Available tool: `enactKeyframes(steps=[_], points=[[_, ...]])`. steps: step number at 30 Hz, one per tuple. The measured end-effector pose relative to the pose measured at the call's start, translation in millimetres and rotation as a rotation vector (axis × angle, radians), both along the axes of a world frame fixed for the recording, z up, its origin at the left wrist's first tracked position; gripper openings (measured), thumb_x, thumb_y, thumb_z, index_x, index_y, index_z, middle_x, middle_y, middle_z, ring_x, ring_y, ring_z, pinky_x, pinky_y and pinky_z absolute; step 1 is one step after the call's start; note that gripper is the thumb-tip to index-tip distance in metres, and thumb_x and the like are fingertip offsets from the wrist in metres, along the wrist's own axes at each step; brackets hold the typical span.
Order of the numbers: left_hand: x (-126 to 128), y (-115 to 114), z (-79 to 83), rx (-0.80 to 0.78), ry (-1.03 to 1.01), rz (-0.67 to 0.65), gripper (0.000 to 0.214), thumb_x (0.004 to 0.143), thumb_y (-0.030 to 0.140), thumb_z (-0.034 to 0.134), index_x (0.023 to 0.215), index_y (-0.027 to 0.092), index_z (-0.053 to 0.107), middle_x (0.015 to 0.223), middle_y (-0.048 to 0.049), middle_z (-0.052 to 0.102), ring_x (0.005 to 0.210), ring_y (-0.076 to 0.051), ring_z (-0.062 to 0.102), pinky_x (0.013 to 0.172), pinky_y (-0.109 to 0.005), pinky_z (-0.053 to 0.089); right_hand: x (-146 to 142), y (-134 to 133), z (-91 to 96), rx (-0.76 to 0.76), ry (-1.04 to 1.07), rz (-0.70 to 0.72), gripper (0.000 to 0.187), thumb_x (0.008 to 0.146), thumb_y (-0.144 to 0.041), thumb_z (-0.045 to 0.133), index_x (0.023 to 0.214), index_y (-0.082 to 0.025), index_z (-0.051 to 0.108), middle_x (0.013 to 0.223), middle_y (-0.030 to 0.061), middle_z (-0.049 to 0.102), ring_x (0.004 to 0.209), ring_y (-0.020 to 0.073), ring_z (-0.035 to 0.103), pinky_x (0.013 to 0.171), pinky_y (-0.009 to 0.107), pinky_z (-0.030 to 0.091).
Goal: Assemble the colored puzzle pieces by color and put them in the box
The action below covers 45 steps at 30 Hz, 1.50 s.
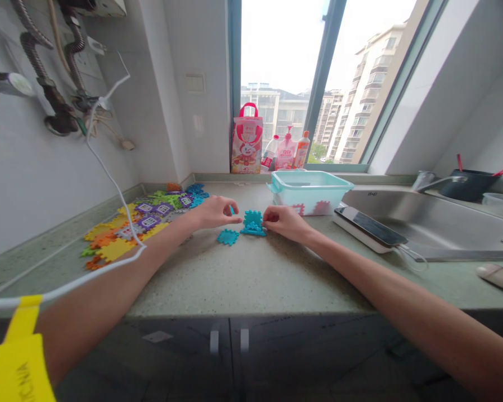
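**Blue build [252, 220]: right hand [285, 221] on its edge, left hand [218, 212] beside it**

Build stands on the counter [272, 273] between both hands: one tile upright, low blue parts at its foot. Right fingertips pinch its right edge, probably so the upright tile can't tip. Left hand hangs just off the left side, thumb and finger curved toward the build. Bit of blue shows in that gap; can't tell if it's gripped or just behind.

Spare tile [228, 237] lies flat on the near side of the left hand, just beside the build, likely put there for a short reach. Pile [117, 249] of mixed colours sits off to the left, box [283, 195] behind the right hand with reddish pieces [322, 207] showing through. Both look parked out of the hands' way. Phone [371, 225] rests on a white block [358, 237] by the sink [436, 223], perhaps charging.
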<state>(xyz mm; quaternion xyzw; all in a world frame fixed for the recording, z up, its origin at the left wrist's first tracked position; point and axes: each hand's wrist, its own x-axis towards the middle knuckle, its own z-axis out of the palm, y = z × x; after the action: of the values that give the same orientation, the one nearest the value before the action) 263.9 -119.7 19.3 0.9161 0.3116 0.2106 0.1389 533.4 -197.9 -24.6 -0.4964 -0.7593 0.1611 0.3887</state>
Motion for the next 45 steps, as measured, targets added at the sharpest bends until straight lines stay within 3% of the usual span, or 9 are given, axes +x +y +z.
enactKeyframes(steps=[5, 11, 14, 18, 23, 27, 31, 36, 45], points=[[-17.0, -1.4, 18.9, -0.139, 0.28, -0.092, 0.045, 0.052, 0.053, 0.096, 0.09, 0.03, 0.085, 0.083, 0.001, 0.074, 0.071, -0.018, 0.067, 0.057, -0.023, 0.043, -0.6, -3.8, 5.6, 0.025, -0.003, -0.039, 0.007, 0.08, -0.026, 0.07, 0.079, -0.019, 0.072, 0.073, 0.0009, 0.073, 0.067, 0.0152, 0.064, 0.066, 0.027, 0.048], [-17.9, 2.2, 16.5, -0.16, 0.217, -0.055, 0.048, 0.052, 0.042, 0.097, 0.094, 0.025, 0.082, 0.086, 0.0, 0.076, 0.065, -0.016, 0.066, 0.058, -0.024, 0.045, -2.1, -5.7, 11.1, 0.081, 0.026, -0.109, 0.012, 0.087, -0.029, 0.067, 0.087, -0.02, 0.075, 0.077, 0.0031, 0.077, 0.066, 0.0164, 0.068, 0.065, 0.028, 0.05], [-11.8, 2.6, 12.0, -0.103, -0.008, -0.084, 0.04, 0.066, 0.047, 0.091, 0.095, 0.022, 0.081, 0.074, -0.0002, 0.073, 0.058, -0.013, 0.062, 0.057, -0.024, 0.045, -5.8, -9.3, 16.4, 0.106, 0.07, -0.1, 0.025, 0.095, -0.042, 0.063, 0.093, -0.021, 0.077, 0.08, 0.0041, 0.078, 0.063, 0.0156, 0.068, 0.064, 0.027, 0.051], [4.1, -16.9, 4.9, 0.232, -0.35, -0.098, 0.027, 0.091, 0.047, 0.074, 0.087, 0.02, 0.079, 0.082, -0.0056, 0.076, 0.07, -0.015, 0.067, 0.067, -0.025, 0.052, -14.2, -14.5, 23.0, -0.004, 0.215, 0.04, 0.052, 0.095, -0.067, 0.057, 0.088, -0.019, 0.076, 0.084, 0.0071, 0.079, 0.059, 0.0139, 0.063, 0.055, 0.025, 0.047], [16.3, -38.9, 1.1, 0.49, -0.229, -0.213, 0.021, 0.102, 0.031, 0.063, 0.091, 0.027, 0.08, 0.114, -0.0047, 0.078, 0.091, -0.016, 0.073, 0.087, -0.028, 0.055, -18.7, -14.3, 23.9, -0.203, 0.479, 0.188, 0.052, 0.076, -0.065, 0.083, 0.097, -0.018, 0.076, 0.075, 0.0025, 0.071, 0.062, 0.0131, 0.061, 0.046, 0.021, 0.039], [10.1, -22.6, -0.5, 0.581, -0.208, -0.078, 0.027, 0.101, 0.022, 0.06, 0.12, 0.03, 0.077, 0.142, -0.0048, 0.066, 0.107, -0.018, 0.071, 0.094, -0.031, 0.055, -15.2, -8.8, 20.3, -0.126, 0.566, 0.076, 0.053, 0.072, -0.063, 0.086, 0.096, -0.018, 0.075, 0.076, 0.0029, 0.071, 0.065, 0.0155, 0.066, 0.045, 0.021, 0.044], [-4.1, 10.4, -9.4, 0.577, -0.118, 0.102, 0.035, 0.097, 0.018, 0.058, 0.128, 0.023, 0.074, 0.133, -0.0093, 0.07, 0.122, -0.026, 0.064, 0.107, -0.04, 0.051, -13.5, -5.1, 15.4, -0.076, 0.508, -0.022, 0.051, 0.075, -0.065, 0.082, 0.093, -0.018, 0.076, 0.08, 0.0059, 0.073, 0.069, 0.0185, 0.071, 0.044, 0.022, 0.047], [-11.9, 32.6, -25.9, 0.436, 0.25, 0.289, 0.047, 0.101, 0.048, 0.059, 0.137, 0.02, 0.072, 0.139, -0.0144, 0.07, 0.128, -0.035, 0.06, 0.112, -0.047, 0.044, -16.5, -2.5, 8.2, -0.036, 0.424, -0.019, 0.044, 0.079, -0.056, 0.082, 0.102, -0.02, 0.071, 0.085, 0.0049, 0.076, 0.069, 0.0215, 0.077, 0.049, 0.025, 0.052], [-9.2, 37.8, -27.1, 0.307, 0.38, 0.295, 0.049, 0.099, 0.061, 0.055, 0.133, 0.031, 0.074, 0.128, -0.0071, 0.078, 0.116, -0.03, 0.071, 0.095, -0.035, 0.051, -14.0, 1.9, 1.0, 0.087, 0.149, -0.123, 0.022, 0.09, -0.043, 0.073, 0.089, -0.021, 0.077, 0.083, 0.0037, 0.078, 0.063, 0.0166, 0.072, 0.06, 0.027, 0.05]])
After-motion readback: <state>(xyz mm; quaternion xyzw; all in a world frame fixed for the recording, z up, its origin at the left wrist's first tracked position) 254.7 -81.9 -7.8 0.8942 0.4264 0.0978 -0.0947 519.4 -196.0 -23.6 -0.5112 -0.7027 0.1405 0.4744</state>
